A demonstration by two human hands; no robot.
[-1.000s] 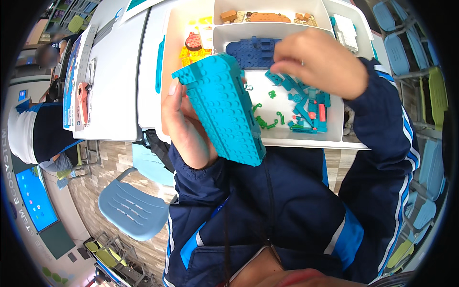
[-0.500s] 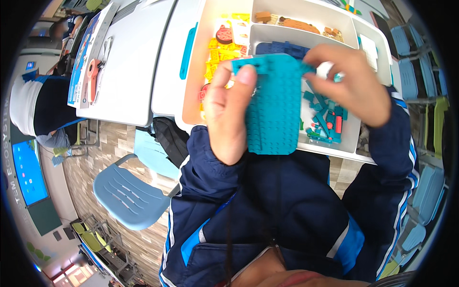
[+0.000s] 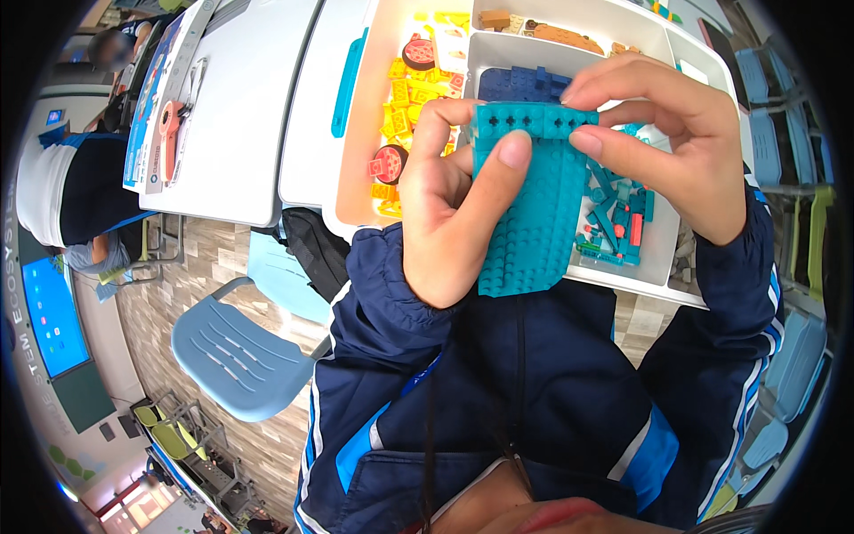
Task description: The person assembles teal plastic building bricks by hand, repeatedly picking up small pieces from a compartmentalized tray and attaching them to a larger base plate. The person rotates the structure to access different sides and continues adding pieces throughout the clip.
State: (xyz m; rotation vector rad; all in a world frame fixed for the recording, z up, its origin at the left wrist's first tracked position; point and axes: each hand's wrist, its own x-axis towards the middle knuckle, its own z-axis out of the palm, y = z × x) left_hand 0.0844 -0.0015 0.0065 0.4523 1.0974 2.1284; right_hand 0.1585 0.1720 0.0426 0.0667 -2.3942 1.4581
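Observation:
In front of my chest is a teal studded building plate (image 3: 534,227), its near end tilted down toward me. Along its far edge runs a row of teal bricks (image 3: 525,120) with small cross-shaped holes. My left hand (image 3: 454,200) grips the plate's left side, thumb on top by the row, fingers behind. At the far right corner, my right hand (image 3: 680,133) pinches the end of the row between thumb and fingers. Its fingertips partly cover the end piece, so its exact shape cannot be told.
A white sorting tray (image 3: 680,287) lies under my hands. Its compartments hold yellow bricks (image 3: 400,116), red-and-black wheels (image 3: 419,53), dark blue bricks (image 3: 520,84), brown pieces (image 3: 560,36) and small teal parts (image 3: 614,218). A blue chair (image 3: 245,356) stands at left; a person (image 3: 84,191) is beyond it.
My right hand has brought a small teal piece in from the right onto the plate's far corner. The plate has turned slightly, showing the holed row, and my left thumb has shifted right.

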